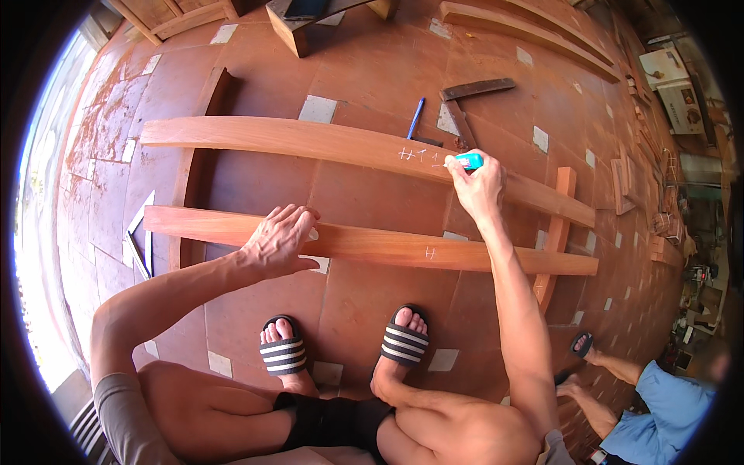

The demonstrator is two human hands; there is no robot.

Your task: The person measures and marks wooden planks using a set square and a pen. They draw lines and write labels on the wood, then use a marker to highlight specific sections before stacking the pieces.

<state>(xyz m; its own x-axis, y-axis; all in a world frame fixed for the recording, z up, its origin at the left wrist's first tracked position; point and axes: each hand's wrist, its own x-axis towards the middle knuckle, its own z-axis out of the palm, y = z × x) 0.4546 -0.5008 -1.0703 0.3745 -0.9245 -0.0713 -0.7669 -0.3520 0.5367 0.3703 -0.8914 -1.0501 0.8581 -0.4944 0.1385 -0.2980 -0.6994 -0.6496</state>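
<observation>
My right hand (479, 188) grips a turquoise correction pen (470, 161), its tip end close to the far wooden beam (310, 141). White marks run along that beam just left of the pen. My left hand (280, 236) rests on the near wooden beam (364, 242), thumb apart from the fingers. A small whitish spot shows beside its forefinger; I cannot tell what it is. The near beam carries one white mark, right of the middle. Both beams lie roughly side by side across two crosswise timbers, a dark one (191, 182) at left and a lighter one (559, 225) at right.
Beyond the far beam lie a blue pen (416, 118) and a dark angled wooden piece (463, 116). A metal square (139, 240) sits by the left beam ends. More long timbers (535, 39) are at the back right. Another person in blue (659, 411) sits at lower right.
</observation>
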